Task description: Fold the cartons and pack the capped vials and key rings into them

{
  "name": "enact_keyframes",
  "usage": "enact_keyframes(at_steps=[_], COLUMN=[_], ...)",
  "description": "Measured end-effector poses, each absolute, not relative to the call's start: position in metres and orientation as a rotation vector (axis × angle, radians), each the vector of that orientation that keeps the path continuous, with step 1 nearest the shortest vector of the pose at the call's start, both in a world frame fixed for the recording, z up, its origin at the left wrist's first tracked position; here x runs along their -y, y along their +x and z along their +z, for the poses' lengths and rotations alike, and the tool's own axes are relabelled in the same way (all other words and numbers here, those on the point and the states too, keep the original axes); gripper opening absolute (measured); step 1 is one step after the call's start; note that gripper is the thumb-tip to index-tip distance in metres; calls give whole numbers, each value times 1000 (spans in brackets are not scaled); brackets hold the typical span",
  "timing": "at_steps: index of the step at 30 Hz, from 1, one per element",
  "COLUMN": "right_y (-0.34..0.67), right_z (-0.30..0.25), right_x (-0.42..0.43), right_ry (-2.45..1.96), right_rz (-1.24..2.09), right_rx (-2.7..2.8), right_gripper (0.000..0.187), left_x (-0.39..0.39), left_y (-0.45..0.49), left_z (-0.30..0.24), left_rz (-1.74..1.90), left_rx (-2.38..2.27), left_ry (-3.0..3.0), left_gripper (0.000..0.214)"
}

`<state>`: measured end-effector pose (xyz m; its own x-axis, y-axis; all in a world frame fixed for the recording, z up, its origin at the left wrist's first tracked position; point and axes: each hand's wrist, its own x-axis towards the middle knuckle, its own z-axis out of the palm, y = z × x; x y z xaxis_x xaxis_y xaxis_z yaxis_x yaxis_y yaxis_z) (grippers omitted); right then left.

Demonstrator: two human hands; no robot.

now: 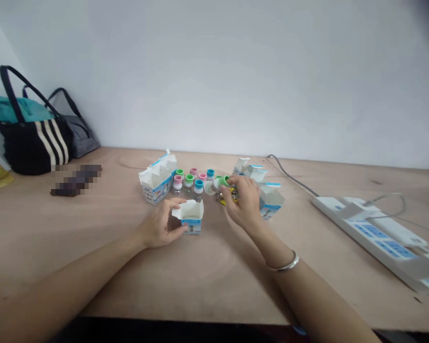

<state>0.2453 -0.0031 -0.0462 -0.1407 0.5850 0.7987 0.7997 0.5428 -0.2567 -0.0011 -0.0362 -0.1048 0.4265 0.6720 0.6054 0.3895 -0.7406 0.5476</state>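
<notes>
My left hand (160, 224) is closed around the left side of a small white and blue cardboard box (191, 226), which stands on the table with its top flaps raised. A small clear bottle with a green cap (223, 181) is tilted on its side in the fingers of my right hand (246, 200). Beyond the box stand several similar bottles (199, 185) with pink, green and blue caps. Small yellow and metallic pieces (223, 202) show below my right hand, partly hidden by it.
Open-topped cardboard boxes (158, 181) stand left of the bottles, and more opened boxes (270, 202) stand to the right. A white power strip (364, 238) with cables lies at the right. Bags (32, 143) and a pixelated dark object (76, 181) are at the left.
</notes>
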Motion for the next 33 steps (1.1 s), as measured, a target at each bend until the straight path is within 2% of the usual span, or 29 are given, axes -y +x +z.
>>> enact_keyframes(at_steps=[3, 7, 10, 12, 15, 20, 24, 30, 33], right_y=[238, 224, 218, 216, 214, 208, 215, 259, 272], right_z=[-37, -35, -36, -39, -46, -57, -56, -56, -62], right_x=[18, 34, 38, 38, 36, 35, 27, -10, -22], right_ry=[-940, -767, -704, -691, -725, -750, -774, -1358, -1607], right_rz=[-221, -141, -67, -11, 53, 61, -39, -458, -501], right_rx=[1722, 1856, 2041, 2114, 2125, 2181, 2171, 1963, 2073], right_gripper=[8, 5, 6, 14, 26, 12, 17, 20, 25], left_x=[37, 38, 38, 39, 39, 40, 40, 41, 40], left_y=[0, 1, 2, 3, 3, 1, -1, -1, -2], left_z=[-102, -97, -95, -94, -94, -92, -91, -90, -90], left_rz=[1223, 1239, 1241, 1263, 1281, 1216, 1212, 1220, 1216], left_rx=[-937, -939, -934, -919, -916, -921, -913, -903, -910], left_ry=[2395, 2430, 2425, 2420, 2464, 2591, 2583, 2568, 2558], left_gripper=[62, 86, 93, 94, 89, 60, 53, 51, 51])
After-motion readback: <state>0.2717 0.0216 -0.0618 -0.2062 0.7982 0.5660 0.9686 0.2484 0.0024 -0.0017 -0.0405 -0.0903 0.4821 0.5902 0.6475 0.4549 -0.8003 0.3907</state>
